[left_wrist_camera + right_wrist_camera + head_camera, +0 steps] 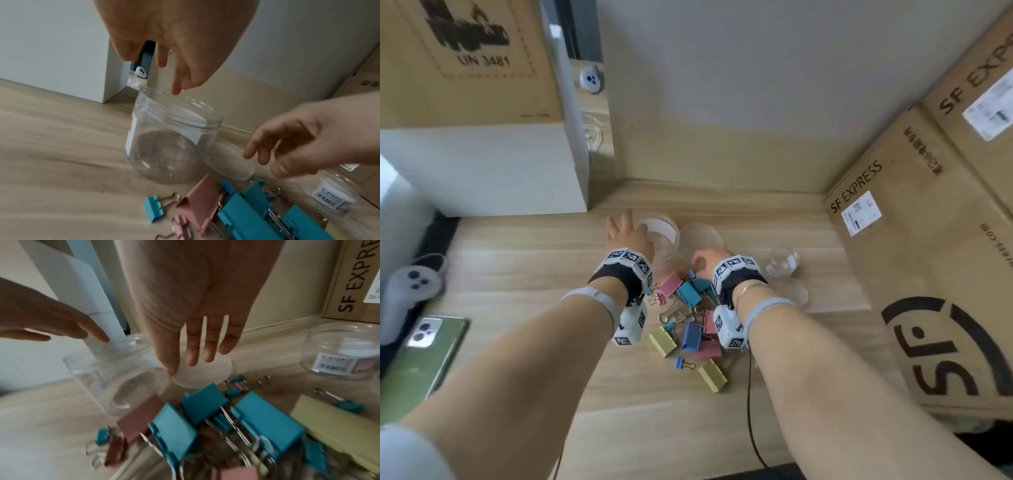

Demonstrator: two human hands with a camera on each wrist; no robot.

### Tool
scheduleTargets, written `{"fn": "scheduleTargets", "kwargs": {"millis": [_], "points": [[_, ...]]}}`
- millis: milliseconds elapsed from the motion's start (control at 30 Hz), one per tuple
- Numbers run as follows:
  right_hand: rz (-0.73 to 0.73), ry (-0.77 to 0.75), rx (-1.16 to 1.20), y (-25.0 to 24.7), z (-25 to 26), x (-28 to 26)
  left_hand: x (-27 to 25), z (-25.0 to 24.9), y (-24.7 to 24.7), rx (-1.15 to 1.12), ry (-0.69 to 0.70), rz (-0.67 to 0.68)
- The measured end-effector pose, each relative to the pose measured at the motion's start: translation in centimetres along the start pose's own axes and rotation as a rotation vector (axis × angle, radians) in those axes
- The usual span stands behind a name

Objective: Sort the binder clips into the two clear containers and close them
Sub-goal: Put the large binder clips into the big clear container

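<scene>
An open clear jar (662,236) with a white label stands at the back of the wooden table. My left hand (625,231) hovers over its left rim with fingers extended, holding nothing; in the left wrist view its fingertips (176,91) point down at the jar (170,138). My right hand (705,262) is over a clear lid (700,236) lying flat beside that jar, fingers straight (207,344) above the lid (203,373). A second open jar (782,265) stands to the right. A pile of binder clips (688,318) in pink, teal, blue and yellow lies under my wrists.
Cardboard boxes (928,257) wall off the right side, and a white block (482,168) with another box on top stands at back left. A green phone (424,356) and a white controller (410,284) lie at the left. Another clear lid (796,291) lies by the second jar.
</scene>
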State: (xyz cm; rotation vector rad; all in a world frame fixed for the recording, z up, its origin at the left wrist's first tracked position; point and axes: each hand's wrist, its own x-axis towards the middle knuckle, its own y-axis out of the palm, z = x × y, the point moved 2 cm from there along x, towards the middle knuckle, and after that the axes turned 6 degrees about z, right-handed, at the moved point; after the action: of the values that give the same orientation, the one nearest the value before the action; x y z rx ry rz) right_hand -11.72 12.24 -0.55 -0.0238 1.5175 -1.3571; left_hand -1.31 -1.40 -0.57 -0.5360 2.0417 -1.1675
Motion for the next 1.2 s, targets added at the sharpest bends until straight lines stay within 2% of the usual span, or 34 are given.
{"fn": "scheduleTargets", "kwargs": {"millis": [133, 300, 600, 767, 867, 967, 1067, 1200], "points": [[0.051, 0.091, -0.021, 2.4, -1.0, 0.9, 0.1, 1.6, 1.1, -0.095, -0.06, 0.076], [-0.022, 0.149, 0.064, 4.0, -1.5, 2.3, 0.6, 2.6, 2.3, -0.337, -0.08, 0.058], [-0.092, 0.143, 0.285, 2.2, -3.1, 2.9, 1.9, 3.1, 1.9, -0.377, -0.179, 0.019], [-0.143, -0.029, 0.514, -0.8, -4.2, 2.4, 2.4, 3.0, 1.8, -0.364, -0.165, -0.003], [-0.098, -0.11, 0.523, -1.4, -4.1, 2.2, 2.7, 3.1, 2.0, -0.384, -0.157, -0.009], [-0.123, -0.172, 0.565, -2.2, -3.7, 1.9, 2.8, 3.1, 2.1, -0.392, -0.138, -0.03], [-0.21, -0.262, 0.643, -4.3, -2.1, 1.7, 2.7, 3.2, 2.4, -0.415, -0.108, -0.056], [-0.303, -0.375, 0.659, -6.9, 2.5, 2.7, 2.7, 3.4, 2.5, -0.421, -0.125, -0.059]]}}
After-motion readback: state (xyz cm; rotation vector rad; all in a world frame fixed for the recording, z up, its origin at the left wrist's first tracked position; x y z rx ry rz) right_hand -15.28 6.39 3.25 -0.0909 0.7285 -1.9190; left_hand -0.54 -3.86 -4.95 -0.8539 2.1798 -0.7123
